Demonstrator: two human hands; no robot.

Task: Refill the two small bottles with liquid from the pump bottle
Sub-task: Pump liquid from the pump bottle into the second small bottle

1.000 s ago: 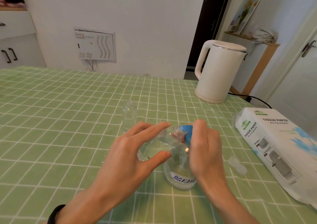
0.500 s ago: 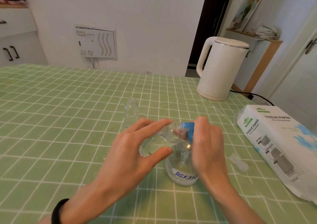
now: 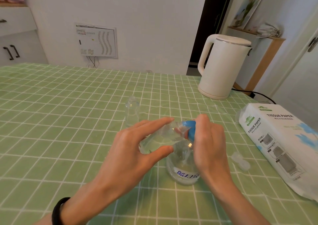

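While the left hand (image 3: 134,149) pinches one small bottle (image 3: 160,138) between thumb below and fingers above, the right hand (image 3: 210,143) curls over the blue pump head (image 3: 190,130) of the pump bottle (image 3: 184,169), which stands on the green checked table (image 3: 68,121). The held bottle lies tilted almost on its side just left of the pump bottle's top. Its long axis runs straight at the pump head and its open mouth meets the spout, so each press should land inside only if that line holds. It looks partly filled, though how far is hard to tell. The second small bottle (image 3: 131,111) stands upright beyond and left of the pump bottle, nearer the left hand, apparently waiting its turn. A clear cap (image 3: 240,161) lies to the pump bottle's right.
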